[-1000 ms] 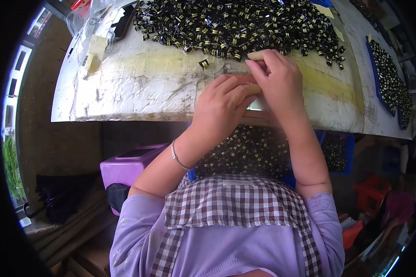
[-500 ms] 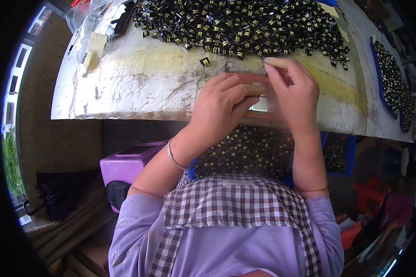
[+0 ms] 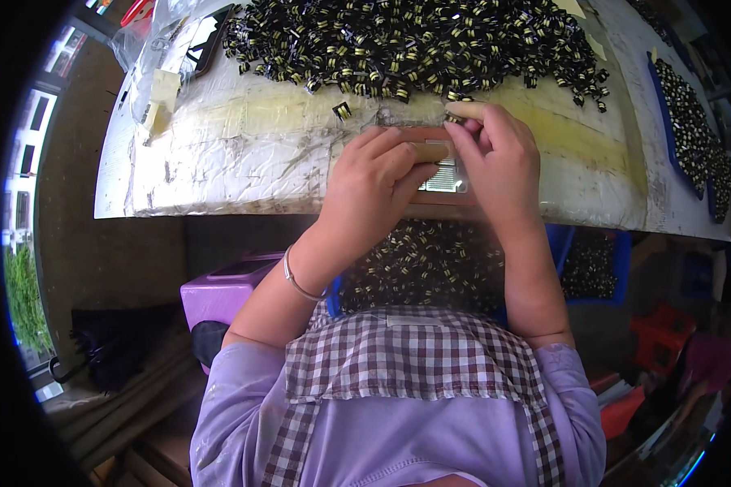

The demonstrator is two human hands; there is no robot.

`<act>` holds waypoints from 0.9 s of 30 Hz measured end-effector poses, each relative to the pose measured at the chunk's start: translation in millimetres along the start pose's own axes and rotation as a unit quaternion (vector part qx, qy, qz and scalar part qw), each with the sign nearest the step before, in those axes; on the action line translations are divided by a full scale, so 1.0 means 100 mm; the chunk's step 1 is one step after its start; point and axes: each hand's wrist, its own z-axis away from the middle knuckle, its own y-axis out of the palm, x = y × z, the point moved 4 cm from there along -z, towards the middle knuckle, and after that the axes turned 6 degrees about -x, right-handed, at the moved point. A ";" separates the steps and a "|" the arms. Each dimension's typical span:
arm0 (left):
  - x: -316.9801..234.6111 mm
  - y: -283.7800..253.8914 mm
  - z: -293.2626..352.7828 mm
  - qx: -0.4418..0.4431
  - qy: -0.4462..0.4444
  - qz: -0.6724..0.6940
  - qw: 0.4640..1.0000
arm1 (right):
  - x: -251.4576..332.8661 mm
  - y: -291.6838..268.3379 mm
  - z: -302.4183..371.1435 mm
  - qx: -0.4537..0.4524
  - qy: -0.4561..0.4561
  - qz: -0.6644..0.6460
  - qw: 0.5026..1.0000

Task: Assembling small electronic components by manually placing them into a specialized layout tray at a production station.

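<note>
A flat reddish-brown frame (image 3: pixel 463 197) lies near the table's front edge, with a pale, finely lined panel (image 3: pixel 445 180) in its opening. My left hand (image 3: pixel 374 172) is closed over the frame's left side, its fingers curled and a tan cover on the index fingertip. At the frame's far right corner, my right hand (image 3: pixel 502 158) pinches a small black-and-yellow part (image 3: pixel 454 118) between thumb and a tan-covered index finger. One loose black-and-yellow part (image 3: pixel 342 111) lies just beyond my left hand. Behind both hands spreads a large heap of the same parts (image 3: pixel 398 49).
Blue trays of small parts stand at the table's right (image 3: pixel 690 130) and below its front edge (image 3: pixel 617 276). A tray of parts (image 3: pixel 422 268) sits at my lap. Left are a purple stool (image 3: pixel 219 292), a clear plastic bag (image 3: pixel 138 40) and a dark phone-like slab (image 3: pixel 211 40).
A small black-and-yellow part now shows between my right fingertips. In the picture, both hands and the frame sit slightly further left; the whole view has shifted a little.
</note>
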 end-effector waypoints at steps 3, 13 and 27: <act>-0.08 0.00 -0.02 0.003 0.027 -0.047 0.999 | 0.00 0.00 0.01 0.002 -0.006 0.007 1.000; -0.07 0.06 0.08 -0.055 0.026 -0.088 0.994 | -0.01 0.01 0.01 -0.004 -0.013 0.002 1.000; -0.11 -0.16 0.07 -0.024 0.006 0.018 1.000 | 0.00 -0.09 0.00 0.019 0.057 -0.109 0.992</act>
